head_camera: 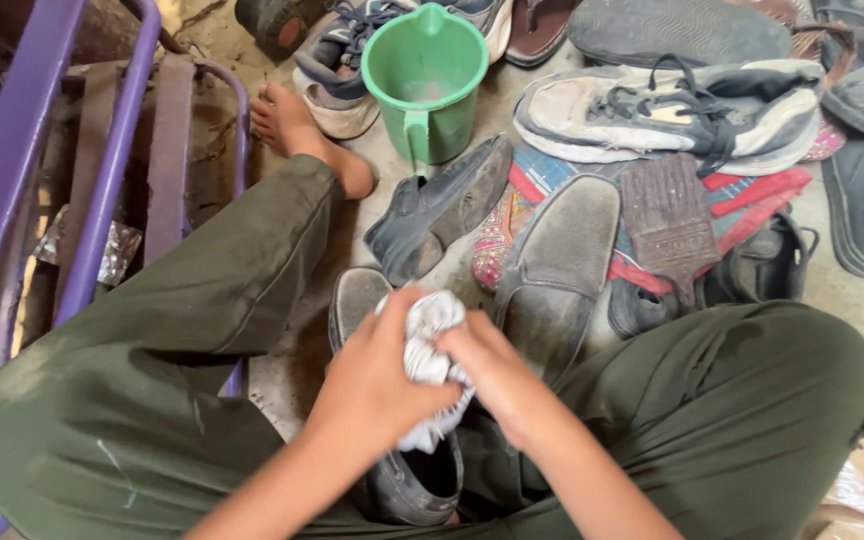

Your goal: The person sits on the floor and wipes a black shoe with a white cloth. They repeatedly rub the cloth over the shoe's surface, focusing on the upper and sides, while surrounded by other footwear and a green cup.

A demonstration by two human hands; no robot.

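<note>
Hands meet low between my knees: my left hand point(377, 375) and right hand point(497, 375) both close tight around a crumpled white cloth point(430, 345), bunched and soft, held just above a dark worn shoe point(407, 470) with a rounded rubber toe. My green trousers crowd both sides, leaving little room. Beyond, an upturned grey sole point(557, 265) lies dusty and smooth, beside a flat bristle brush point(667, 220). Farther off stand a green plastic jug point(427, 80) and scuffed laced sneakers point(672, 110) on the concrete floor point(852, 290).
</note>
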